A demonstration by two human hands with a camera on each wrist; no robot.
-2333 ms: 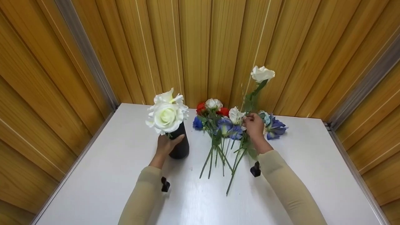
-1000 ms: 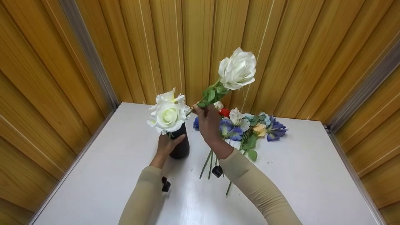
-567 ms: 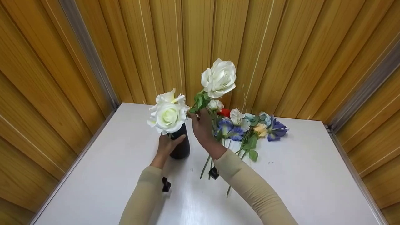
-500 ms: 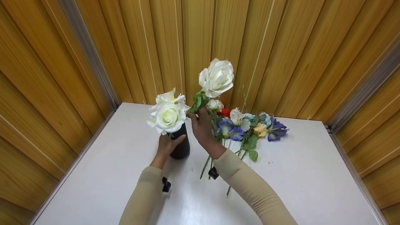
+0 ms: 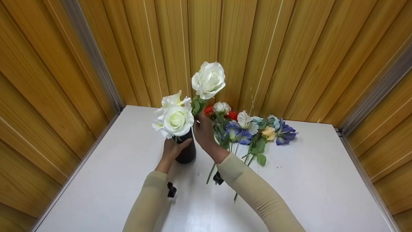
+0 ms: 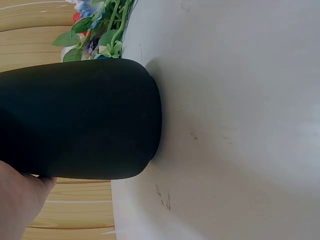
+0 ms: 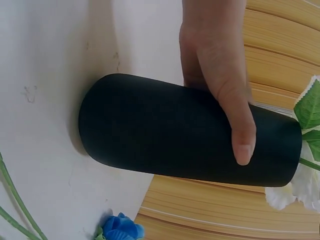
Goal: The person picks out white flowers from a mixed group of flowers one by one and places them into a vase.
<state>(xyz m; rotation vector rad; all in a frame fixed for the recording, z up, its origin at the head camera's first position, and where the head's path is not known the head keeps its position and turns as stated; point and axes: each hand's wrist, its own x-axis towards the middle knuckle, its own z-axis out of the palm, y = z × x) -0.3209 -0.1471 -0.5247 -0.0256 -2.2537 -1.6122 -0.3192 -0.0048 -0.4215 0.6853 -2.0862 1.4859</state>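
Note:
A black vase [image 5: 186, 153] stands upright on the white table, and my left hand [image 5: 170, 149] grips its upper part. In the right wrist view, the left thumb lies across the side of the vase [image 7: 185, 135]. White flowers [image 5: 177, 120] fill its mouth, a large rose in front. My right hand [image 5: 204, 132] pinches the leafy stem of another white rose [image 5: 209, 80] just right of the mouth. That rose's head rises above the other blooms; its lower stem is hidden behind the hand and flowers.
Right of the vase lies a pile of loose artificial flowers: a blue-purple iris [image 5: 285, 132], a peach bloom [image 5: 268, 133], red and white ones. Their green stems point toward the table's front. Wood-patterned panels [image 5: 206, 38] stand behind and on both sides of the table [image 5: 106, 180].
My right hand has lifted the white rose from the pile and carried it left to the vase, its stem turning more upright. My left hand has kept its grip on the vase.

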